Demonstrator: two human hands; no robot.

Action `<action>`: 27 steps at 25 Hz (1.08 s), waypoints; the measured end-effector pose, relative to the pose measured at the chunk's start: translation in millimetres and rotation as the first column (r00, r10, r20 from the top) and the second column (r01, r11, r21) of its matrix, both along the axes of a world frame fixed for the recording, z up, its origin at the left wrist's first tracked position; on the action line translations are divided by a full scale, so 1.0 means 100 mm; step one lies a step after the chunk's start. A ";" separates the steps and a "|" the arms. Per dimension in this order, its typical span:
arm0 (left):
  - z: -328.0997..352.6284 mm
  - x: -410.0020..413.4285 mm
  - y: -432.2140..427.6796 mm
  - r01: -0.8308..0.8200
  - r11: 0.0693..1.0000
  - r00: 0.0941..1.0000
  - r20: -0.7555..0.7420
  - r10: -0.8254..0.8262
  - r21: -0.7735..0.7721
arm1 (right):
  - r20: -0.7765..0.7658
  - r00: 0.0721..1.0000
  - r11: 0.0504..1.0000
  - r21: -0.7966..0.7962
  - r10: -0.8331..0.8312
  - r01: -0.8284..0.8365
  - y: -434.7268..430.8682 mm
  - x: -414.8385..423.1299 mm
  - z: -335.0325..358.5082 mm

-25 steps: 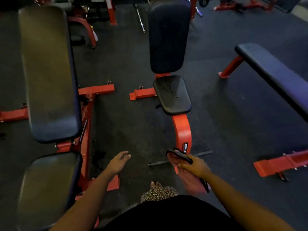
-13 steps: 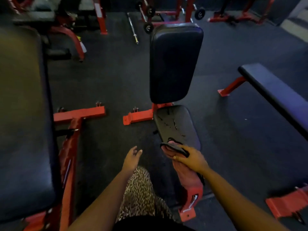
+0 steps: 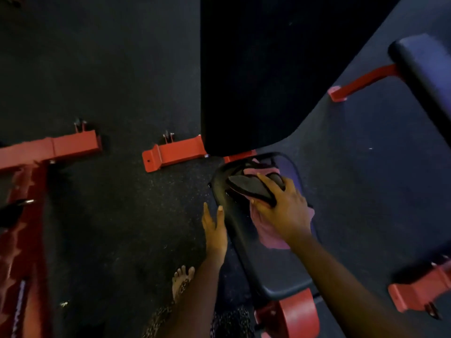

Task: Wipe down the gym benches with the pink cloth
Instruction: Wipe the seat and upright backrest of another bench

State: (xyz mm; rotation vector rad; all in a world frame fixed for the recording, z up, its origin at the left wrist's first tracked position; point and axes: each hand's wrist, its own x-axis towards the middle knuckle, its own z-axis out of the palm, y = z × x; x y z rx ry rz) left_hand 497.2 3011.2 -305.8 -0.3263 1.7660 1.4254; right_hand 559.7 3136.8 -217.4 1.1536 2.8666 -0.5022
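The pink cloth (image 3: 271, 237) lies on the black seat pad (image 3: 275, 272) of the upright bench, under my right hand (image 3: 285, 211). That hand grips the cloth together with a dark flat piece edged in black, and presses them onto the far half of the seat. The tall black backrest (image 3: 256, 81) rises just behind the seat. My left hand (image 3: 214, 228) is open with straight fingers beside the seat's left edge and holds nothing; whether it touches the pad is unclear.
A second black bench (image 3: 424, 76) on red legs runs along the right. Red frame feet lie on the dark rubber floor at the left (image 3: 73, 145), centre (image 3: 173, 152) and lower right (image 3: 419, 291). My foot (image 3: 181, 281) stands left of the seat post.
I have stepped up close to the upright bench. My right hand has carried the cloth from in front of the seat onto the pad. My left hand has come alongside the seat's left edge.
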 end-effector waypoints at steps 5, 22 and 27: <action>-0.44 0.11 0.39 -0.223 0.965 0.974 -0.004 0.226 0.140 | 0.027 0.987 0.964 0.210 0.161 -0.163 0.08 -0.51 -0.78; -0.58 0.18 0.43 -0.253 0.943 0.958 -0.081 0.276 0.215 | 0.148 0.989 0.970 0.235 0.025 -0.060 0.83 -0.08 -0.98; -0.65 0.18 0.45 -0.251 0.952 0.956 -0.110 0.272 0.175 | 0.139 0.943 0.947 0.161 -0.301 0.279 1.10 0.10 -1.00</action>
